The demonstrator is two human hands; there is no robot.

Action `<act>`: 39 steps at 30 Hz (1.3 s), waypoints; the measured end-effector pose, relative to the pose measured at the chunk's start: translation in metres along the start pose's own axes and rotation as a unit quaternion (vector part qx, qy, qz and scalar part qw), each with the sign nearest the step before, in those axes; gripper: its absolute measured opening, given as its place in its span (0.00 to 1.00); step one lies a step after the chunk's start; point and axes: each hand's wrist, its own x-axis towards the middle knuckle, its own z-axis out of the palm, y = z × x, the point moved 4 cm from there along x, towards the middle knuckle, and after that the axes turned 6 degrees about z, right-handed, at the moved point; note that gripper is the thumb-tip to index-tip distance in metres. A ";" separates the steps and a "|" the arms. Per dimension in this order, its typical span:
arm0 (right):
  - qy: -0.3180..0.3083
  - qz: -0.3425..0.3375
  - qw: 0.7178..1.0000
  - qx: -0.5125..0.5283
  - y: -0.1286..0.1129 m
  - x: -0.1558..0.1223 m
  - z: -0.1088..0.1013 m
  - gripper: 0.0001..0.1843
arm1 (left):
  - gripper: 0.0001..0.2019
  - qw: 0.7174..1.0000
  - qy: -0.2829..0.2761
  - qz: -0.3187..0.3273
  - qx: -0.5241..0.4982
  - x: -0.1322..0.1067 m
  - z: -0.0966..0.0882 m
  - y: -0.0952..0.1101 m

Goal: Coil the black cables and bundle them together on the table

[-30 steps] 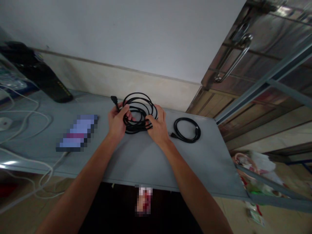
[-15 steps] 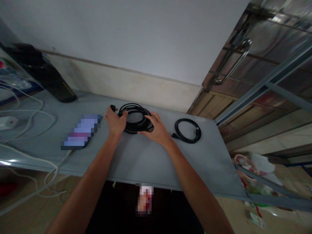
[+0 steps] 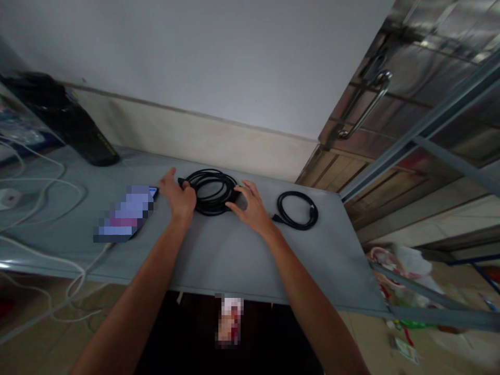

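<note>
A large coil of black cable (image 3: pixel 214 212) lies on the grey tabletop between my hands. My left hand (image 3: pixel 177 198) is at the coil's left side, fingers spread and the thumb by the loops. A black cable end (image 3: pixel 181 182) pokes out beside that thumb. On the opposite side, my right hand (image 3: pixel 249 205) has its thumb and forefinger curved around the coil's right edge, with dark loops between them. Farther right rests a smaller coil of black cable (image 3: pixel 299 226), its plug (image 3: pixel 277 218) pointing toward my right wrist.
A phone (image 3: pixel 127 213) with blurred screen lies left, a white cord (image 3: pixel 99 255) at its lower end. Behind it stands a black bottle (image 3: pixel 84 127). White cables and a white adapter (image 3: pixel 8 198) occupy the left end. A metal frame (image 3: pixel 390 148) borders the right.
My left hand's fingers have spread and lifted off the cable end. The large coil looks rounder and flatter on the table. My right hand keeps to its right edge. The view has shifted slightly.
</note>
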 end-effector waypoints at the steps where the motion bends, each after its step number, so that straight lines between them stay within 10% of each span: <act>1: 0.003 0.004 1.000 0.003 0.001 0.001 0.000 0.27 | 0.33 0.999 0.015 0.033 0.036 -0.002 -0.002 0.007; 8: -0.032 -0.005 0.999 0.025 -0.002 0.002 0.004 0.20 | 0.25 0.976 -0.052 0.197 0.083 -0.022 0.001 0.059; 17: 0.001 -0.046 0.997 0.057 0.004 0.002 0.008 0.15 | 0.12 0.907 -0.244 0.343 0.021 -0.060 0.041 0.075; 26: 0.108 -0.025 0.992 0.052 -0.005 0.004 -0.016 0.08 | 0.16 0.904 -0.212 0.371 0.029 -0.055 0.033 0.079; 33: 0.124 0.001 0.992 -0.027 -0.013 -0.007 -0.071 0.09 | 0.14 0.890 -0.256 0.376 0.038 -0.063 0.034 0.078; 39: 0.012 0.074 0.987 -0.144 0.034 -0.076 -0.149 0.23 | 0.13 0.894 -0.251 0.367 0.056 -0.064 0.036 0.083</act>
